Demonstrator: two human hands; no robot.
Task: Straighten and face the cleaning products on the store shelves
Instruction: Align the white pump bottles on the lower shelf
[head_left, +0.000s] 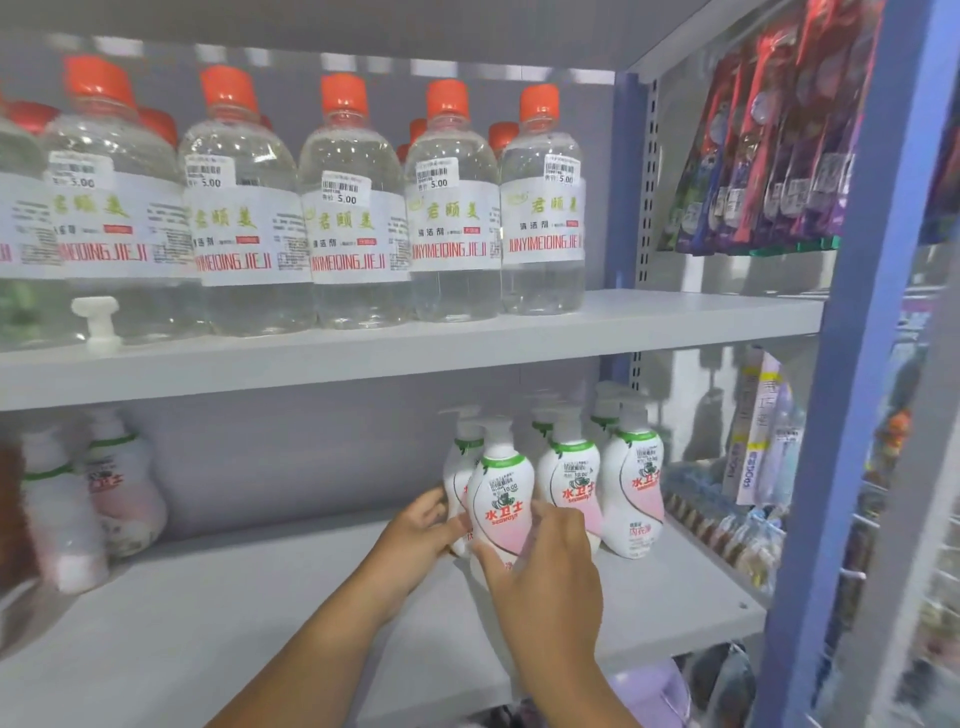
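Note:
On the lower shelf (260, 613) a white and pink pump bottle (501, 499) with a green collar stands label-forward, leaning slightly. My right hand (545, 577) grips its lower front and right side. My left hand (421, 535) holds its left side, fingers reaching behind it toward another pump bottle (457, 467). Two more pump bottles (571, 473) (634, 483) stand to the right, with others behind them. Two blurred pump bottles (62, 514) (124, 483) stand at the far left. The upper shelf carries a row of clear cleaner bottles (353, 208) with orange caps, labels forward.
A small white plastic piece (97, 317) stands at the upper shelf's front edge (415, 358). A blue upright post (857, 364) bounds the right side. Hanging toothbrush packs (769, 135) and other packets (753, 447) fill the neighbouring rack.

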